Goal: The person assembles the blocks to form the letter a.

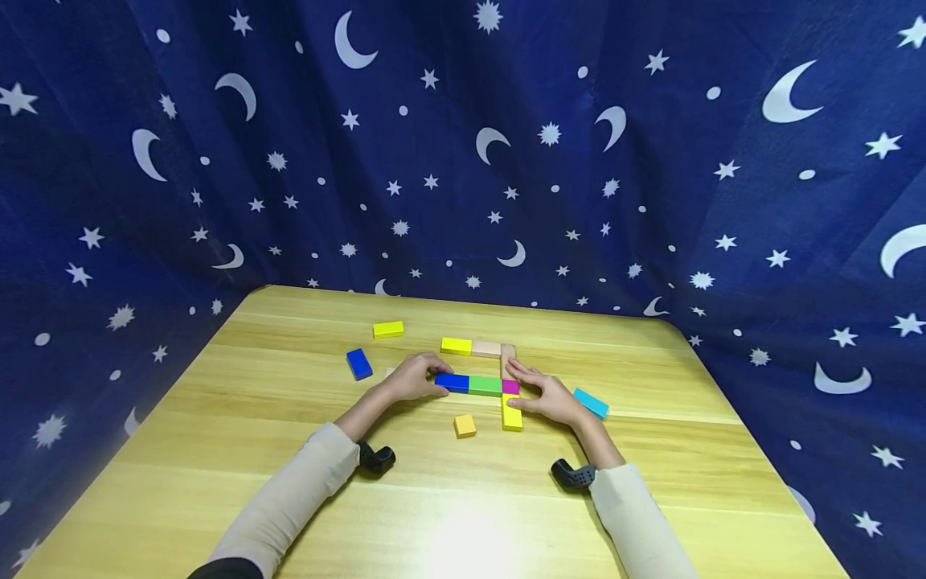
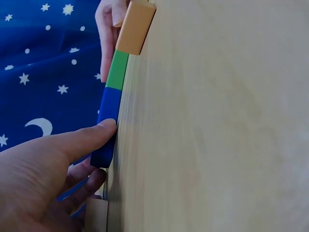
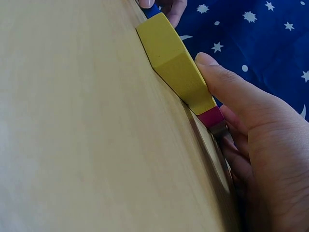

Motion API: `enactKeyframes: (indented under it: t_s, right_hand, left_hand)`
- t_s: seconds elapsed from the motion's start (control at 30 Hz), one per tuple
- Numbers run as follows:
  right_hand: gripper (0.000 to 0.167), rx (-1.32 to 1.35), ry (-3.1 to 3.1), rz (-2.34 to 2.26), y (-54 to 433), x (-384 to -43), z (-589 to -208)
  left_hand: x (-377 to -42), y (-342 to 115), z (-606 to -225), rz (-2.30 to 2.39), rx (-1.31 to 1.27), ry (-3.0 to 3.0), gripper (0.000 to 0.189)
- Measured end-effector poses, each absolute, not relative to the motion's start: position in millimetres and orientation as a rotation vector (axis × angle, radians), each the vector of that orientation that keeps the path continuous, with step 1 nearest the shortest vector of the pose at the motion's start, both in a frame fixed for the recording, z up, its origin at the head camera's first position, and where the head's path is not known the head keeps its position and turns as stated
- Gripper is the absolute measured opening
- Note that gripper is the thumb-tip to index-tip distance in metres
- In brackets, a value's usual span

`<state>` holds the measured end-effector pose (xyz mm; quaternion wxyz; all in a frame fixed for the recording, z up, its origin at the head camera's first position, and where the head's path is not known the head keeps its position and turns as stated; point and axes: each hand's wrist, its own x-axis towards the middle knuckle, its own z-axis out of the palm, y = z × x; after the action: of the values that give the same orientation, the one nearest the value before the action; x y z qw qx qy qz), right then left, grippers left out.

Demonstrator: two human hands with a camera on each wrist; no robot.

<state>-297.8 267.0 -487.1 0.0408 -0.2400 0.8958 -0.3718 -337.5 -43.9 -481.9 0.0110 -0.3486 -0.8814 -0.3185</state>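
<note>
My left hand (image 1: pixel 412 378) pinches the left end of a blue block (image 1: pixel 454 383), thumb on its near side. That block lies end to end with a green block (image 1: pixel 485 386), followed by a small magenta block (image 1: pixel 510 387). Fingers of my right hand (image 1: pixel 550 398) rest extended along a plain wooden block (image 1: pixel 508 352) behind the magenta one. Its thumb touches a yellow block (image 3: pixel 176 63) that runs toward me from the magenta piece. A pale pink block (image 1: pixel 486 349) and another yellow block (image 1: pixel 456 346) form the back row, joined to the wooden block.
An orange block (image 1: pixel 465 426) lies in front of the row. A light blue block (image 1: pixel 592 404) sits beyond my right hand. Toward the left are a loose blue block (image 1: pixel 358 364) and a yellow block (image 1: pixel 388 330). A starry curtain (image 1: pixel 448 161) hangs behind the wooden table (image 1: pixel 289 338).
</note>
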Motion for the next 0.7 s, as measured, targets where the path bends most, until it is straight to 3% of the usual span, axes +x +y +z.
enactKeyframes:
  t_s: [0.33, 0.7]
  right_hand:
    - [0.07, -0.757, 2.747, -1.141, 267.7, -296.8, -485.6]
    - [0.07, -0.782, 2.745, -1.144, 267.4, -296.7, -487.0]
  left_hand:
    - [-335.8, -41.8, -482.1, -1.01, -1.054, -2.753, 0.032]
    - [-333.2, -57.3, -471.8, -1.113, -0.968, -2.752, 0.051]
